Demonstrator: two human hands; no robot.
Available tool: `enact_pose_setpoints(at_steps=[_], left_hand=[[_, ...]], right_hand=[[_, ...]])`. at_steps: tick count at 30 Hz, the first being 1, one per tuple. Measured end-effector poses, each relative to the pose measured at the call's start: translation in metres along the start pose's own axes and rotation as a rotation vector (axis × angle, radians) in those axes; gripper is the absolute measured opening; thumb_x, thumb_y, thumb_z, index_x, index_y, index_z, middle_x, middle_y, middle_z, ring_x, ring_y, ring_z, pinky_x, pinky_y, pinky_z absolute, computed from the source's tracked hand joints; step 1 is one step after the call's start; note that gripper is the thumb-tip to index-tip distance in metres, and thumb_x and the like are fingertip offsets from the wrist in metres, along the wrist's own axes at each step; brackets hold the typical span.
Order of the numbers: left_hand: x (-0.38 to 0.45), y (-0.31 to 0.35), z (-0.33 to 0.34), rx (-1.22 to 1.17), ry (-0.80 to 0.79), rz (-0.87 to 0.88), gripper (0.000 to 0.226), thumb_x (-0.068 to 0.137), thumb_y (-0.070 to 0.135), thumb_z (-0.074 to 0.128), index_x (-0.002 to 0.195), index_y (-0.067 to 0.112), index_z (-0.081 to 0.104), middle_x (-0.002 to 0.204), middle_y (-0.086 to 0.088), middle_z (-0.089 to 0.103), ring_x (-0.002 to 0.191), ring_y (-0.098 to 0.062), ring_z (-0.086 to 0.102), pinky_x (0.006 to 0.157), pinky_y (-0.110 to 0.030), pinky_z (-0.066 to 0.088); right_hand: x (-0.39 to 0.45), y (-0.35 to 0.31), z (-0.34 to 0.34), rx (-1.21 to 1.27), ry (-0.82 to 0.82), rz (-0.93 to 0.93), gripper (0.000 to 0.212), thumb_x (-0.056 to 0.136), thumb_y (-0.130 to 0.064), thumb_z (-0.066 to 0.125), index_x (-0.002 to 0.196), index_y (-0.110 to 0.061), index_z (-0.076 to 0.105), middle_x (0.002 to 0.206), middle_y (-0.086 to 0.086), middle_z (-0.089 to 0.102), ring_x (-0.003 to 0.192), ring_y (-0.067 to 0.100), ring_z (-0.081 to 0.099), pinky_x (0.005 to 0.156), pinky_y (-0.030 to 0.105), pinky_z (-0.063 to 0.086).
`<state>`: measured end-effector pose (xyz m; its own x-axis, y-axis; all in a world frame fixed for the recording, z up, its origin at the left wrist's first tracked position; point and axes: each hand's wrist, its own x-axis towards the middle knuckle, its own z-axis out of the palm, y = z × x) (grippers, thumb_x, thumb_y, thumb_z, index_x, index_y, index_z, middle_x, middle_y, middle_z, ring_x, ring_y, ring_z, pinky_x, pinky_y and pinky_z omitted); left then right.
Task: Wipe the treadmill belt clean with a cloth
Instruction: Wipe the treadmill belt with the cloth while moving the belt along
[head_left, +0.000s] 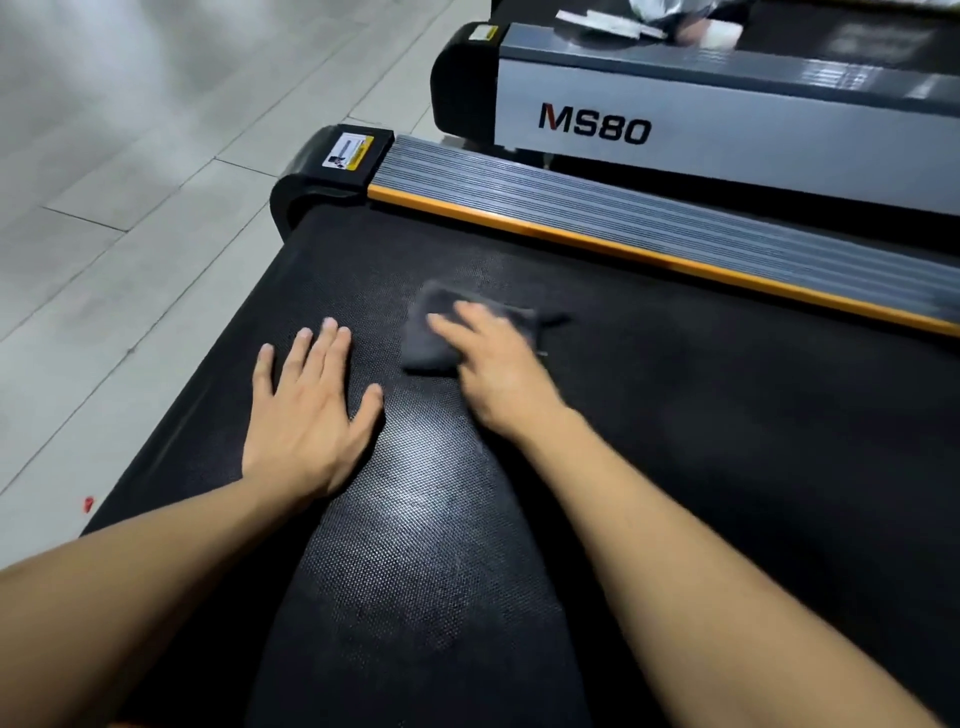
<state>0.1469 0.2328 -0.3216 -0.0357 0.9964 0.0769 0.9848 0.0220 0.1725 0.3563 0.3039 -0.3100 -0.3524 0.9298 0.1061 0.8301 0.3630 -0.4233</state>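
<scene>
The black textured treadmill belt (701, 426) fills most of the view. A dark grey folded cloth (428, 340) lies on it near the middle. My right hand (498, 369) presses flat on the cloth, fingers spread over it, and looks motion-blurred. My left hand (306, 410) rests flat on the belt to the left of the cloth, fingers apart, holding nothing. A shiny streaked patch shows on the belt between my forearms.
A grey ribbed side rail with an orange strip (649, 228) runs along the belt's far edge, ending in a black end cap (332, 166) with a sticker. A second treadmill marked MS80 (675, 130) stands behind. Pale tiled floor (130, 182) lies to the left.
</scene>
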Motion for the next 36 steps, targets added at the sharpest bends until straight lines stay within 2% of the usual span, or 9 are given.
enact_pose_setpoints(at_steps=[4,8,11,15,19,24,27,31,36], left_hand=[[-0.001,-0.004,-0.001,-0.019,0.038,-0.044,0.079,0.094,0.051,0.024,0.157,0.004,0.029,0.168,-0.015,0.023,0.156,-0.027,0.020,0.129,-0.047,0.009],[0.002,-0.004,0.000,-0.040,0.023,-0.038,0.076,0.095,0.047,0.029,0.156,0.002,0.031,0.165,-0.018,0.028,0.155,-0.030,0.020,0.129,-0.046,0.008],[-0.009,-0.004,-0.004,-0.076,-0.008,-0.024,0.068,0.099,0.043,0.035,0.155,0.004,0.034,0.164,-0.018,0.030,0.154,-0.033,0.023,0.128,-0.049,0.011],[-0.072,-0.028,-0.017,-0.019,-0.035,0.095,0.069,0.097,0.048,0.026,0.157,0.016,0.036,0.166,-0.007,0.032,0.155,-0.029,0.026,0.127,-0.047,0.015],[-0.094,-0.043,-0.022,0.019,-0.032,0.145,0.066,0.099,0.046,0.026,0.160,0.020,0.032,0.167,-0.004,0.029,0.156,-0.026,0.024,0.127,-0.047,0.015],[-0.094,-0.042,-0.018,0.007,-0.002,0.084,0.071,0.098,0.044,0.030,0.157,0.006,0.032,0.167,-0.013,0.027,0.155,-0.027,0.024,0.128,-0.044,0.013],[-0.093,-0.043,-0.018,0.006,-0.008,0.087,0.072,0.098,0.045,0.028,0.157,0.004,0.032,0.166,-0.015,0.028,0.155,-0.028,0.024,0.128,-0.043,0.012],[-0.096,-0.039,-0.018,0.000,-0.002,0.080,0.072,0.098,0.044,0.028,0.157,0.004,0.031,0.166,-0.015,0.028,0.156,-0.028,0.023,0.129,-0.042,0.011],[-0.097,-0.036,-0.021,-0.017,-0.013,0.060,0.073,0.097,0.043,0.028,0.157,0.002,0.030,0.167,-0.016,0.027,0.156,-0.029,0.022,0.129,-0.044,0.012]], right_hand=[[0.014,-0.048,0.022,0.034,0.022,-0.032,0.060,0.090,-0.002,0.048,0.146,-0.024,0.045,0.157,0.012,0.034,0.148,0.027,0.025,0.123,0.042,0.012],[-0.037,0.015,-0.012,0.021,0.043,0.039,0.063,0.083,0.003,0.054,0.141,-0.021,0.053,0.153,0.013,0.041,0.142,0.030,0.036,0.120,0.047,0.023],[-0.087,0.054,-0.045,0.007,0.100,0.233,0.063,0.088,0.002,0.054,0.143,-0.027,0.049,0.156,0.007,0.037,0.146,0.024,0.031,0.123,0.042,0.017],[-0.099,0.059,-0.052,-0.045,0.110,0.291,0.064,0.088,0.000,0.052,0.146,-0.026,0.045,0.156,0.011,0.035,0.146,0.027,0.028,0.123,0.041,0.015],[-0.064,0.005,-0.013,-0.037,0.097,0.205,0.062,0.082,-0.006,0.050,0.142,-0.020,0.050,0.152,0.018,0.040,0.142,0.036,0.035,0.119,0.049,0.024],[-0.026,-0.082,0.028,0.024,0.000,0.018,0.062,0.090,-0.004,0.051,0.148,-0.025,0.041,0.159,0.012,0.030,0.149,0.028,0.021,0.122,0.043,0.011],[-0.056,-0.046,0.005,0.019,-0.025,0.006,0.064,0.088,0.000,0.051,0.147,-0.022,0.043,0.158,0.013,0.032,0.147,0.029,0.026,0.122,0.045,0.016],[-0.124,0.023,-0.035,-0.021,0.029,0.188,0.065,0.087,0.001,0.053,0.147,-0.023,0.043,0.157,0.013,0.033,0.146,0.030,0.028,0.123,0.042,0.015],[-0.136,0.007,-0.035,-0.045,0.056,0.279,0.067,0.086,0.001,0.048,0.148,-0.021,0.040,0.158,0.016,0.031,0.148,0.032,0.024,0.123,0.046,0.013]])
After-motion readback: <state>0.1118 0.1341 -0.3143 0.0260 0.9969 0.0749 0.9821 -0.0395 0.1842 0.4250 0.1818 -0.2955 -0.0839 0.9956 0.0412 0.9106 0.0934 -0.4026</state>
